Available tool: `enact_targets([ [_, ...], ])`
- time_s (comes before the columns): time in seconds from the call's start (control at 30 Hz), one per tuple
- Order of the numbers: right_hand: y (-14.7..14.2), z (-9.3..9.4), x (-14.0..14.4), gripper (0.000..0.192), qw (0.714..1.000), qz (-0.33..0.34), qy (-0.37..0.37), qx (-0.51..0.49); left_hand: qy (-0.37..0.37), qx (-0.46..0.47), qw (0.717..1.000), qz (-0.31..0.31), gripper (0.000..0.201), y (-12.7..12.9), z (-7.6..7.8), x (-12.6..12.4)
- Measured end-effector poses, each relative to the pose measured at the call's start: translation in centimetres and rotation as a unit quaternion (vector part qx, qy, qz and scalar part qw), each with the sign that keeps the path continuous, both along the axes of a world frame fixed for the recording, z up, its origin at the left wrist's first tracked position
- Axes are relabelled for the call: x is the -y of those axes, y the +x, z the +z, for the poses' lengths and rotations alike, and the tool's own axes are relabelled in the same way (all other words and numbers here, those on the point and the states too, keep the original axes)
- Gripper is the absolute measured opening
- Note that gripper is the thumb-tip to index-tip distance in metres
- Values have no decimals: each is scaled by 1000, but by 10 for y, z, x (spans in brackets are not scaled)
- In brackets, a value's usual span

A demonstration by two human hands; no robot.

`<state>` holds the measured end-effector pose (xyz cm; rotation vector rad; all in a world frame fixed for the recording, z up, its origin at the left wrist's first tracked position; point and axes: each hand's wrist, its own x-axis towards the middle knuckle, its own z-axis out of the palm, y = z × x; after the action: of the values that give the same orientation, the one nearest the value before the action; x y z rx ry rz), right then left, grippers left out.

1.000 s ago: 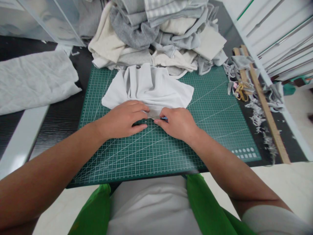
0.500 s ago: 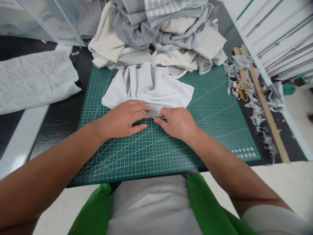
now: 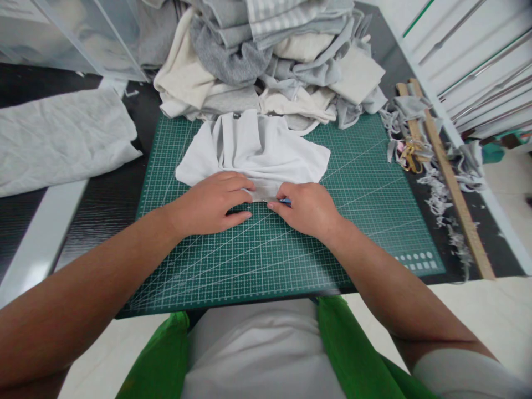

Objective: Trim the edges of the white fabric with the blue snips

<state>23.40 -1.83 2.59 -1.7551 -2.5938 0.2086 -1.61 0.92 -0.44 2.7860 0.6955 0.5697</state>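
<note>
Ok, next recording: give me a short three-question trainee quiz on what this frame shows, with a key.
1. True or false: the left hand rests flat on the near edge of the white fabric piece.
2. What lies under the fabric? A) a green cutting mat B) a wooden board C) a metal tray
3. Fill in: the long wooden ruler lies to the ____ of the mat.

Key
1. True; the right hand works the same edge beside it, pinching a small blue-handled tool that is mostly hidden.
2. A
3. right, among grey fabric scraps, with the clothes pile at the mat's far edge.
</note>
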Motion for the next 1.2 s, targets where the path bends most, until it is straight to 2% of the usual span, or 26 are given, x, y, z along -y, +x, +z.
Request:
enact_targets([
  [0.57, 0, 0, 2, 34, 1000, 14, 14, 9, -5, 3, 1000, -3, 21, -1, 0, 0],
  [1.2, -5, -2, 2, 34, 999, 30, 29, 15, 24, 3, 1000, -15, 24, 0, 0, -1],
])
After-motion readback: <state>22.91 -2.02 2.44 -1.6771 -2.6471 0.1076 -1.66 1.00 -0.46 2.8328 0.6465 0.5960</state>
